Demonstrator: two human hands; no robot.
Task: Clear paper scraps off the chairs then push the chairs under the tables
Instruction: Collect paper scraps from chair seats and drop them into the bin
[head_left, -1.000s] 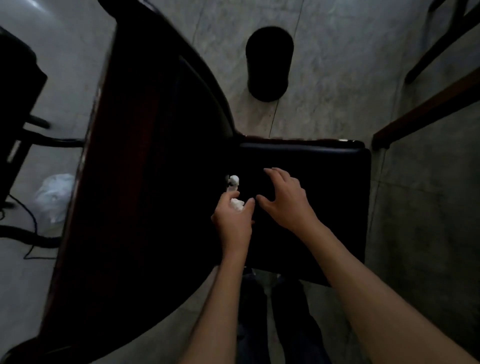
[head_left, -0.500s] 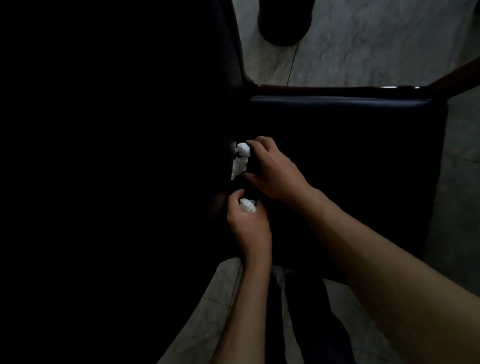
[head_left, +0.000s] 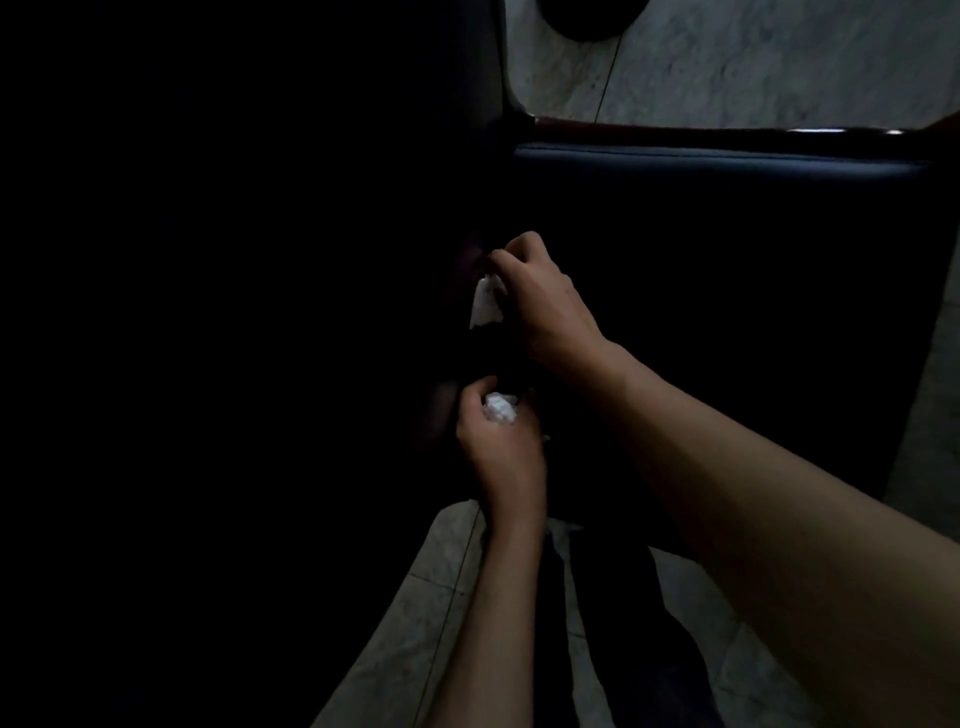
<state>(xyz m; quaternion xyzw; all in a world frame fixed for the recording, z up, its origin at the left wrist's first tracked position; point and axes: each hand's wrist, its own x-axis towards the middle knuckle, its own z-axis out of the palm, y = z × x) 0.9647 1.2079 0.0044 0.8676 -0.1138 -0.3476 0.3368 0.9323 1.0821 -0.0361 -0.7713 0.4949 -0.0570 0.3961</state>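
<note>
A dark padded chair seat fills the right half of the view, its far edge trimmed with a wooden rail. My right hand is over the seat's left edge, fingers curled round a white paper scrap that hangs below them. My left hand is nearer me and grips a crumpled white paper ball. The two hands are a little apart, one above the other in the view.
A very dark table covers the whole left side, right against the chair. A black round bin stands on the pale marble floor beyond the chair. My dark trouser legs show below the seat.
My head has moved lower and closer, so the chair looks larger. My right hand closed on the scrap at the seat's left edge and lifted it. My left hand kept its paper ball.
</note>
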